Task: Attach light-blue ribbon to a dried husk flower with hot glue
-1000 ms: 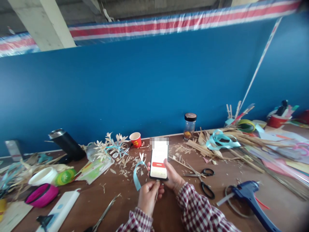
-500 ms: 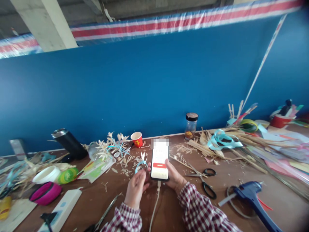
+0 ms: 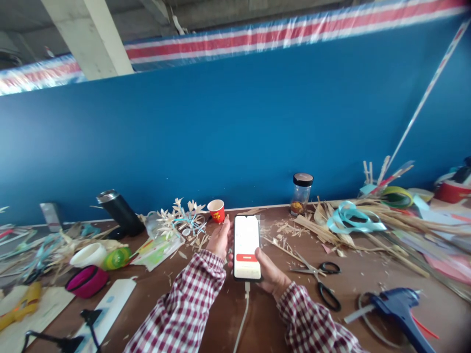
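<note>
My right hand (image 3: 271, 275) holds a smartphone (image 3: 247, 247) upright over the brown table (image 3: 206, 314), its lit screen showing a red button. A white cable (image 3: 241, 318) is plugged into the phone's lower end and runs toward me. My left hand (image 3: 220, 239), in a red checked sleeve, reaches forward just left of the phone, close to a red paper cup (image 3: 216, 211) and a bunch of straw flowers (image 3: 182, 219). Its back faces me and hides the fingers.
Black-handled scissors (image 3: 321, 275) and a blue glue gun (image 3: 399, 306) lie to the right. A glass jar (image 3: 300, 194), straw strips and light blue ribbon (image 3: 349, 218) sit by the blue wall. A black flask (image 3: 119, 212), white bowl (image 3: 88, 255) and pink bowl (image 3: 86, 282) stand left.
My left hand let go of the cable at the phone's base, moved to the blue ribbon loop, then reached farther forward beside the phone. The cable now hangs plugged in. The view shifted left.
</note>
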The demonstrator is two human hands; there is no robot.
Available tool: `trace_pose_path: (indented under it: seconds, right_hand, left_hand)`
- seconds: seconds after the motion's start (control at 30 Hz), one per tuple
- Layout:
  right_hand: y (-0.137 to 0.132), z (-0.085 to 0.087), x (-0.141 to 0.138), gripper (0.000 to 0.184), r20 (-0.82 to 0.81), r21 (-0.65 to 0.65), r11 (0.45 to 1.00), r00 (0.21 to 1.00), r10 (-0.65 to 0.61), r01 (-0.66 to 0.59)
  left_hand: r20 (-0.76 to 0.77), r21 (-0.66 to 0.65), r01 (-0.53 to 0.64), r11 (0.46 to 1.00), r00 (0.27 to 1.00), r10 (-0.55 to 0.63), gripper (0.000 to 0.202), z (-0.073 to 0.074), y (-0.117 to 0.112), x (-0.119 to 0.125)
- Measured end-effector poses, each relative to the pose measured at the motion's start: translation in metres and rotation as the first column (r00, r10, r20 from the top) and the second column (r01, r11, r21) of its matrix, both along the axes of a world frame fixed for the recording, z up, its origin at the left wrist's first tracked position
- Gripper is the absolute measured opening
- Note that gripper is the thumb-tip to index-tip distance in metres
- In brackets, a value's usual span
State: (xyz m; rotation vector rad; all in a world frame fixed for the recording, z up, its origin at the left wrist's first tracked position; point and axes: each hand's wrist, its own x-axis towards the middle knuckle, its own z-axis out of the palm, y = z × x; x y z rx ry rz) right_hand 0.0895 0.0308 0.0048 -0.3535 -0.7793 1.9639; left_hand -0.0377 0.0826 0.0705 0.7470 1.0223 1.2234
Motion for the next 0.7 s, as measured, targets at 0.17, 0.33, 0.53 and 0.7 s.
trace_pose_path:
  seconds: [0.17,0.33,0.53,0.7]
  right_hand:
    - [0.000,0.000,0.000,0.065,0.012,0.023,0.999,0.999,0.043,-0.043]
    - [-0.002,0.002,-0.003,0.064,0.010,0.022,0.998,0.999,0.053,-0.053]
    - [-0.003,0.000,-0.007,0.062,0.012,0.011,0.998,0.998,0.066,-0.066]
    - [-0.001,-0.005,-0.010,0.055,0.055,-0.036,0.999,0.998,0.016,-0.014]
  left_hand:
    - [0.043,-0.005,0.024,1.000,0.999,-0.024,0.028,0.004,0.009,-0.002]
    - [0.075,0.014,0.065,0.998,0.995,-0.065,0.027,0.003,0.008,-0.006]
    - [0.117,0.020,0.064,0.998,0.991,-0.066,0.029,-0.001,0.008,-0.013]
    - [0.118,-0.040,0.036,0.999,0.993,-0.031,0.033,-0.004,0.007,-0.018]
